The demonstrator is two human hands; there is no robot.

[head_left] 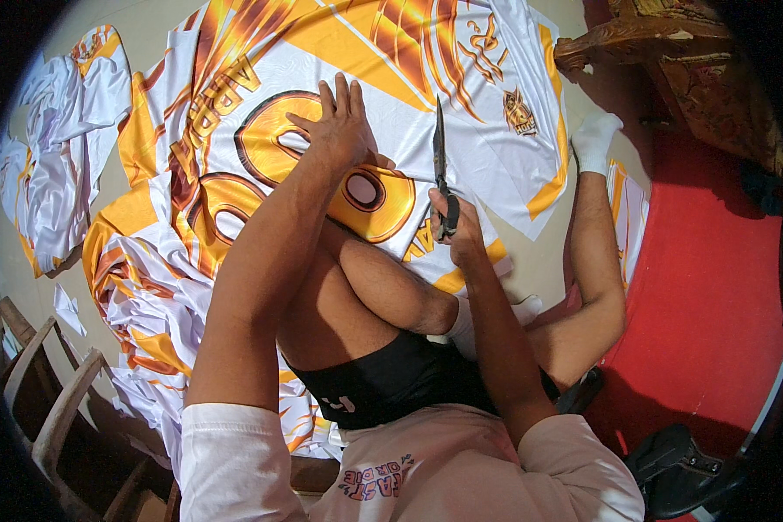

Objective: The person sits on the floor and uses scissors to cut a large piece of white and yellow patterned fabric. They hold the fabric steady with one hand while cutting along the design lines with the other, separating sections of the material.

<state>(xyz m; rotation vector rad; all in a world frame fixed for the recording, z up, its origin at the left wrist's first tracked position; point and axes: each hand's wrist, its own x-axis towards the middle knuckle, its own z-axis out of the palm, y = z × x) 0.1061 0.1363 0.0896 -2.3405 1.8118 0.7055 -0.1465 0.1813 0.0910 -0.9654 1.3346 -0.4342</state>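
Observation:
White fabric printed in orange and brown (pixel 383 96) is spread over the floor in front of my crossed legs. My left hand (pixel 337 130) lies on it with fingers stretched apart, over a large printed figure. In my right hand (pixel 463 228) are black-handled scissors (pixel 441 161), gripped round the handles. Their long dark blades point away from me above the cloth, close together and apart from any edge. Nothing is held in the left hand.
More printed cloth is bunched (pixel 161 296) by my left leg, and another crumpled piece (pixel 56 148) lies at far left. Wooden furniture (pixel 56 409) stands at lower left. A carved wooden chair (pixel 661 52) is at far right, beside a red carpet (pixel 696 261).

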